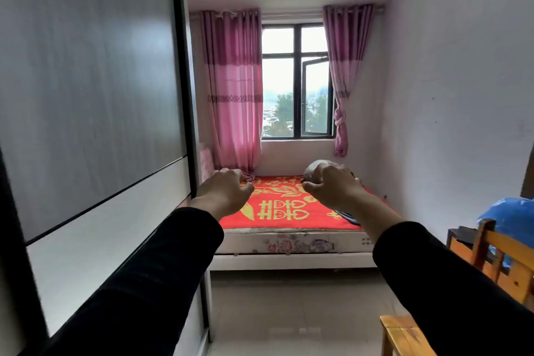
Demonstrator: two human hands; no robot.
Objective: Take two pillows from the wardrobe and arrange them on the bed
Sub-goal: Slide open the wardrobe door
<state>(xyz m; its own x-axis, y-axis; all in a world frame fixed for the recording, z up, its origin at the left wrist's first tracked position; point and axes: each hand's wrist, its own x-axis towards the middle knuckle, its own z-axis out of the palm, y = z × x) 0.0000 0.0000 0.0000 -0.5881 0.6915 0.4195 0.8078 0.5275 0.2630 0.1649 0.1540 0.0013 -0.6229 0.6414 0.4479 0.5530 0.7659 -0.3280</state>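
I hold my left hand (224, 192) and right hand (332, 188) out toward the bed (289, 208), fingers loosely curled, grasping nothing. The wardrobe (92, 113), left of the bed, is shut, presumably hiding the pillows. Opening it comes first.

left hand (224, 192): arm outstretched, palm down, fingers loosely curled, empty | right hand (335, 189): arm outstretched, palm down, fingers loosely curled, empty
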